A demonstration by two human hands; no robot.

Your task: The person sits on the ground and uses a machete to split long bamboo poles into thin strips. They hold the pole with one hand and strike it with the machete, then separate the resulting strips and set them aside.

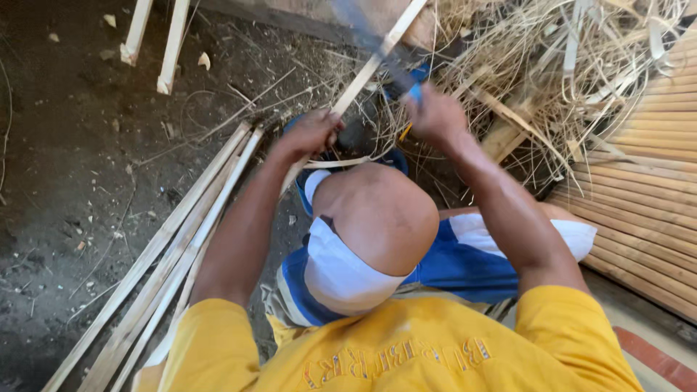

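Observation:
My left hand (312, 132) grips a long pale bamboo strip (374, 62) that slants from my raised knee (377, 214) up toward the top of the view. My right hand (434, 115) holds a knife with a blue handle (414, 91); its blurred dark blade (363, 33) lies across the strip, above my left hand. I am seated in blue and white shorts and a yellow shirt.
Several split bamboo strips (167, 261) lie on the dirt floor at the left. A heap of thin bamboo shavings (552, 65) fills the top right. A stack of slats (646, 189) lies at the right. Two wooden legs (156, 43) stand at the top left.

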